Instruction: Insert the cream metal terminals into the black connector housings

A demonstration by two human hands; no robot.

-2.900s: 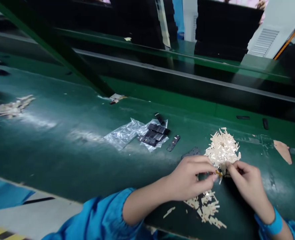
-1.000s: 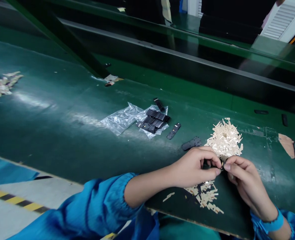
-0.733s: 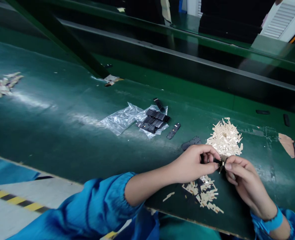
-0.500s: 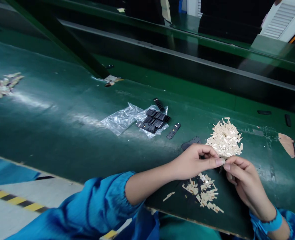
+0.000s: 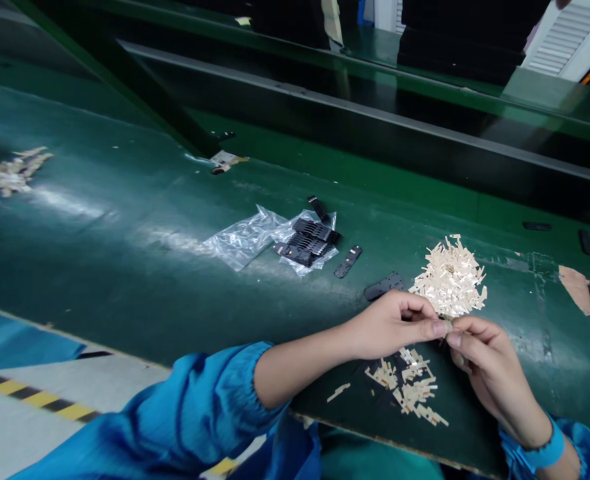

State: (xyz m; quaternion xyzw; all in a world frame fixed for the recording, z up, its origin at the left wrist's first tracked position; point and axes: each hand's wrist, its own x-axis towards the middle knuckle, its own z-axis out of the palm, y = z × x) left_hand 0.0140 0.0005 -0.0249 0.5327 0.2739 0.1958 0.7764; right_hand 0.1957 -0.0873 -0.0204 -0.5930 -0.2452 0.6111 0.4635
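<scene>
My left hand (image 5: 399,325) and my right hand (image 5: 485,347) meet fingertip to fingertip over the green bench. Both are closed in a pinch around something tiny, mostly hidden by the fingers, which I cannot make out. Just behind them lies a large heap of small cream-coloured flat strips (image 5: 452,277). Below my left hand, near the bench's front edge, is a looser scatter of similar strips (image 5: 415,387), with one single strip (image 5: 338,392) apart to the left. A dark flat casing (image 5: 383,285) rests beyond my left wrist.
Left of the hands, a clear plastic bag (image 5: 242,240) lies under a stack of black slotted parts (image 5: 309,240). One black part (image 5: 347,261) is beside it. A tan scrap (image 5: 576,289) lies on the right. A green slanted post (image 5: 139,87) stands on the bench, and more strips (image 5: 12,172) are at far left.
Both hands stay pinched together at nearly the same place, with only a slight shift of the fingertips. The heaps and black parts are unchanged.
</scene>
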